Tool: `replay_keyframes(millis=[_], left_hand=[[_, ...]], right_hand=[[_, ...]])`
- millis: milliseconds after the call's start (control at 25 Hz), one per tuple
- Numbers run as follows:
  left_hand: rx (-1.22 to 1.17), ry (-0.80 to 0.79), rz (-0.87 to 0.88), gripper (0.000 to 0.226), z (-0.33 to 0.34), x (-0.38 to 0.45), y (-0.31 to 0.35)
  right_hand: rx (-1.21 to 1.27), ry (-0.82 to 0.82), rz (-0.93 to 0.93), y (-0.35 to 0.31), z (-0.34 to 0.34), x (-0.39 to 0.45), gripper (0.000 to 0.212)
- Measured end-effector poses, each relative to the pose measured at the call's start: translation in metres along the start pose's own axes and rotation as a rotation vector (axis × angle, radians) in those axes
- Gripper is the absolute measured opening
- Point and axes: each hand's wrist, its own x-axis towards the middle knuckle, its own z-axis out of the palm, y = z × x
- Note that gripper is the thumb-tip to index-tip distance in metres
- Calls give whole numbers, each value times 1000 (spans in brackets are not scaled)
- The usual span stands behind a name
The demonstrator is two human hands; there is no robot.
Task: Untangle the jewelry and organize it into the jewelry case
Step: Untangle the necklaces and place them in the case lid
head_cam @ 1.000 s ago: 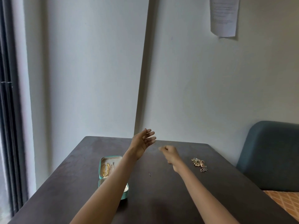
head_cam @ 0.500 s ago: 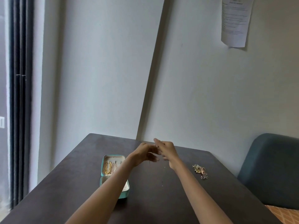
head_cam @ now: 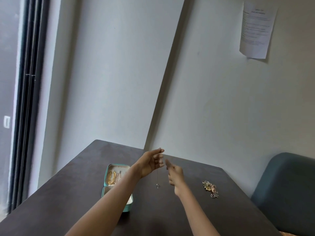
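Left hand (head_cam: 150, 165), fingers lightly curled, pinches one thin necklace (head_cam: 157, 178) hanging above the table (head_cam: 68, 184); right hand (head_cam: 175, 174), whose grip cannot be told, is just beside. One open jewelry case (head_cam: 117, 184) lies left, one jewelry pile (head_cam: 210, 187) right.

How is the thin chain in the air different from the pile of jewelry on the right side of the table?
The thin chain hangs straight down from the left hand, above the table; the pile of jewelry lies on the table, touched by no hand. The chain is one fine strand with a small pendant at its lower end; the pile is several pieces bunched together, gold and pinkish. Both are outside the open jewelry case.
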Motion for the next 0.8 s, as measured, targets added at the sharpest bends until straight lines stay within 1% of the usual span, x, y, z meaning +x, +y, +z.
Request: replay_keyframes(millis=[80, 160, 240, 320, 400, 480, 560, 720, 800], left_hand=[[-64, 48, 84, 16, -3, 6, -4], [-24, 101, 143, 16, -7, 11, -9], [178, 130, 138, 16, -10, 12, -15], [385, 144, 83, 19, -10, 11, -21], [476, 168, 26, 22, -10, 10, -25], [461, 195, -1, 22, -11, 10, -27], [446, 189, -29, 22, -9, 9, -27], [557, 75, -174, 24, -3, 1, -25], [621, -6, -246, 33, 0, -2, -23]], right_hand=[[-69, -7, -65, 8, 6, -4, 38], [-191, -25, -133, 14, 12, -9, 34], [-334, -38, -183, 15, 16, -11, 28], [-475, -26, -224, 11, 17, -12, 20], [-523, 23, -246, 7, 15, -13, 22], [-445, 41, -238, 4, 11, -14, 23], [-305, 15, -216, 2, 5, -16, 19], [-7, -15, -165, 1, -11, -13, 8], [166, -22, -132, 2, -13, -10, 6]])
